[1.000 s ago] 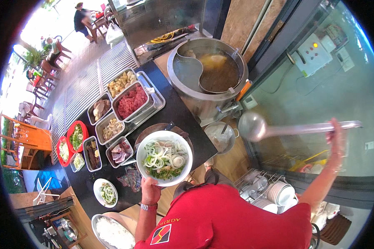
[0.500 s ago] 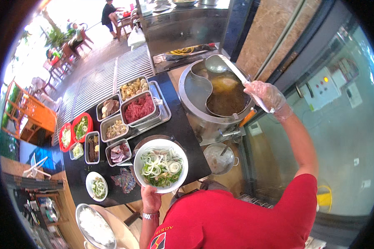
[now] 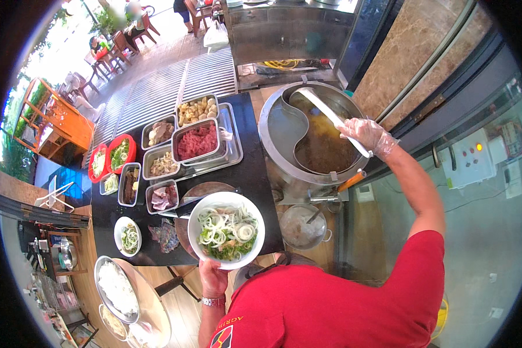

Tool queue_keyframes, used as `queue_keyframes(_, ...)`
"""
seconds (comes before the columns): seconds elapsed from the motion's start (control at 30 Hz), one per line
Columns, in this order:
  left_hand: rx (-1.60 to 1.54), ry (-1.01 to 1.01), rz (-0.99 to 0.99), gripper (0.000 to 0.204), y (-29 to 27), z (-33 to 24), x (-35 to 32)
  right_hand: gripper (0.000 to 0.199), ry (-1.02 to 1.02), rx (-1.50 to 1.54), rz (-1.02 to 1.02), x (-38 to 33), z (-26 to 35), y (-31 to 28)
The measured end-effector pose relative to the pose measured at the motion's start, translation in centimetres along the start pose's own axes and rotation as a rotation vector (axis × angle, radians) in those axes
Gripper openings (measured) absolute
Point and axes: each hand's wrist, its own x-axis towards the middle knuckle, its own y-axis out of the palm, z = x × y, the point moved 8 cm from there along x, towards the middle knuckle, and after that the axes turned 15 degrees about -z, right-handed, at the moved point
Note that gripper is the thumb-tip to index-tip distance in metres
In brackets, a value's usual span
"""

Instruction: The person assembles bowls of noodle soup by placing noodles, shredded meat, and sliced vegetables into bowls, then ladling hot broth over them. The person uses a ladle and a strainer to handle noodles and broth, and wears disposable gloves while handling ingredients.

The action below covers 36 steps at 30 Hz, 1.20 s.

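My left hand (image 3: pixel 213 277) grips a white bowl (image 3: pixel 195 232) from below at its near edge. Sliced onion rings and chopped green herbs (image 3: pixel 228 235) fill it. In a clear plastic glove, my right hand (image 3: pixel 365 137) is closed around the pale handle of a ladle (image 3: pixel 323 108). That handle slants down to the left over a large round steel pot (image 3: pixel 265 139). A curved wall splits the pot into a pale liquid side and a brown broth (image 3: pixel 322 145) with yellow fat. The ladle's scoop is not visible at the far side of the pot.
Steel trays of raw red meat (image 3: pixel 197 142) and other cut foods, plus red baskets of greens (image 3: pixel 120 153), crowd the black table (image 3: pixel 246 174). A small bowl (image 3: pixel 127 236) and a tray of white noodles (image 3: pixel 117 287) stand nearer left. A lower pot (image 3: pixel 303 227) sits beneath the big one.
The ladle's scoop, seen over the broth before, has gone out of sight at the far side of the pot. My left hand keeps the bowl in nearly the same place. The view has shifted.
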Motion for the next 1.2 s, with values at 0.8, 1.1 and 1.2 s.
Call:
queue_keyframes(0.8,0.040,-0.085,0.101,0.073,4.9,-1.1,2.8,0.041,0.182,-0.012,0.092,-1.6,-2.5,1.9)
queue_keyframes(1.1,0.088,-0.083,0.032,0.070,3.8,-1.6,2.7,0.029,0.910,0.386,0.124,-5.7,-6.2,8.4)
queue_keyframes(1.2,0.070,-0.080,0.018,0.070,3.3,-1.6,2.9,0.032,0.979,0.341,0.180,-7.1,-6.3,11.2)
